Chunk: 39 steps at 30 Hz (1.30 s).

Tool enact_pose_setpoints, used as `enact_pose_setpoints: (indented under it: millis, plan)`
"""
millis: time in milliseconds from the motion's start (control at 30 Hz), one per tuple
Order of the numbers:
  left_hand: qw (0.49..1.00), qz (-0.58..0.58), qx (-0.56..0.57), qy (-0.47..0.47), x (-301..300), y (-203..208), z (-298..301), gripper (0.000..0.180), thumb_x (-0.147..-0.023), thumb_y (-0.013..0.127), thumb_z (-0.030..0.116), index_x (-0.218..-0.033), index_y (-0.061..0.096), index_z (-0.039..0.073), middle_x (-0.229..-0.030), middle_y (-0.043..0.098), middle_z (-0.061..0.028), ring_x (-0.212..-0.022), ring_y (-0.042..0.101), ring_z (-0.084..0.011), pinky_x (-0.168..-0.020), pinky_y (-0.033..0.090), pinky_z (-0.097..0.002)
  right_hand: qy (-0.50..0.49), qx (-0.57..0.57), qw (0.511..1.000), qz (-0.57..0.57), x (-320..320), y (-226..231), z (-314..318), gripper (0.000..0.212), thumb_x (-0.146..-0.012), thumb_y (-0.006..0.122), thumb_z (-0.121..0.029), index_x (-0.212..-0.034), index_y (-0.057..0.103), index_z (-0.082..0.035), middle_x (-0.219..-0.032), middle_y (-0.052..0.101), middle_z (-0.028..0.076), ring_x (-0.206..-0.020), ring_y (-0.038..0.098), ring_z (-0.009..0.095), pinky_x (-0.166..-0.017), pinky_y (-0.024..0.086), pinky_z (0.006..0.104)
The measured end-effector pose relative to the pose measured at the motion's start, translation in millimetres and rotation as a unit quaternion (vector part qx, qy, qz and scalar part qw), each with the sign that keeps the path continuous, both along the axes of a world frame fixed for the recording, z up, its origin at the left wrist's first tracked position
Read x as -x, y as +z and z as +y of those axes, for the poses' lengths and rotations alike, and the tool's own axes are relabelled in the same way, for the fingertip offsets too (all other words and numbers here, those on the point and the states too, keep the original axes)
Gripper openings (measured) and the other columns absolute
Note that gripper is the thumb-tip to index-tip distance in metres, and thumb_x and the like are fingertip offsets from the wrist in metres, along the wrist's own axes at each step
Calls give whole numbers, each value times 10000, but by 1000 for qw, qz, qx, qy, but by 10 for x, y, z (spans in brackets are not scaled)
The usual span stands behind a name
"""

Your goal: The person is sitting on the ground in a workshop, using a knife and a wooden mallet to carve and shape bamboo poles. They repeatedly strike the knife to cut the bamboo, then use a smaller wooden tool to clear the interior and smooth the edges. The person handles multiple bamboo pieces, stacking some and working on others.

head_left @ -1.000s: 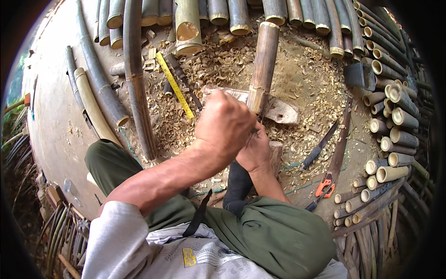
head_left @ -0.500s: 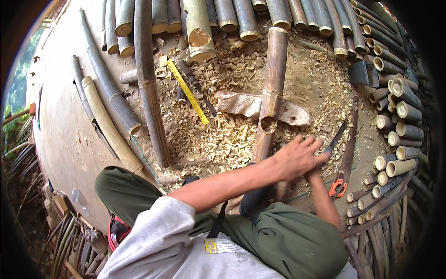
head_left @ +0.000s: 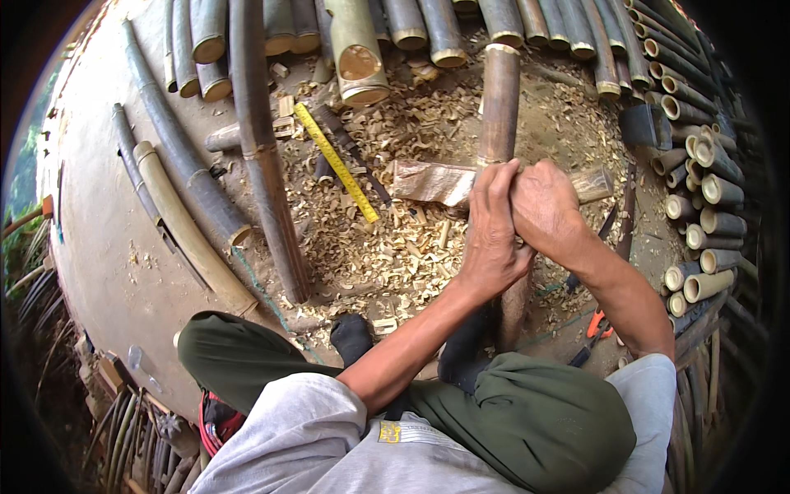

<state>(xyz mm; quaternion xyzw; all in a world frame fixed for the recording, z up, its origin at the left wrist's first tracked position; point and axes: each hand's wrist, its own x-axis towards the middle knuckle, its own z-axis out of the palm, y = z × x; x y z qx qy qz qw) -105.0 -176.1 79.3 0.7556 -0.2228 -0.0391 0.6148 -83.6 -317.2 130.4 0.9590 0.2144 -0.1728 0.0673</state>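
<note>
A dark bamboo tube (head_left: 500, 107) lies lengthwise in front of me across a rough wooden block (head_left: 436, 183). My left hand (head_left: 492, 226) is closed over the tube, its fingers pressed together and pointing away from me. Right beside it, touching it, my right hand (head_left: 545, 206) is closed in a fist. From that fist a short, round wooden stick (head_left: 594, 184) juts out to the right; its other end is hidden. My hands cover the hole in the tube. A knife (head_left: 607, 224) lies on the ground to the right, partly behind my right forearm.
Wood shavings (head_left: 395, 263) cover the ground around the block. A yellow ruler (head_left: 336, 165) lies left, beside a dark tool (head_left: 350, 148). An orange-handled saw (head_left: 598, 323) is near my right forearm. Bamboo tubes (head_left: 448, 41) line the back; stacked ones (head_left: 709, 286) stand right.
Both hands have come from the right, near the knife, onto the bamboo tube and now meet there. The short wooden stick now shows in my right hand. The view has shifted slightly.
</note>
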Motion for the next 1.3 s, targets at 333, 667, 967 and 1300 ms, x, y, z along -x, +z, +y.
enact_pose_setpoints:
  millis: [333,667,967,1300]
  plan:
    - [851,157,-459,199,-1907,-747,1430,461,-950,716,228,-1233,447,-18,-931,675,-180,-807,688,-300,-762,586,-493,-516,-239,814,118,1260,209,-252,187,-870,741,-150,-935,666,8,-719,616,159,-680,628,377,-696,487,501]
    - [918,46,-188,347,-1643,-673,1622,365,-861,808,198,-1087,676,-56,-941,751,-184,-853,727,-274,-794,582,-415,-551,-120,823,-67,3240,-1088,14,410,-918,702,-120,-1261,525,19,-1078,607,252,-1038,600,448,-921,458,543]
    - [1000,15,9,6,-816,418,1093,261,-1092,600,177,-1324,484,154,-1029,664,-83,-782,687,-180,-591,605,-338,-595,-202,776,-62,3250,-838,549,582,-901,771,-327,-1321,507,-23,-1201,595,211,-1133,589,414,-997,463,527]
    - [926,-180,-183,-275,740,137,-606,258,-812,794,266,-929,642,93,-864,687,-118,-882,699,-344,-757,564,-477,-644,-297,686,-162,3928,-1553,843,788,-821,743,-291,-1446,433,74,-1196,674,297,-1090,679,461,-971,518,546]
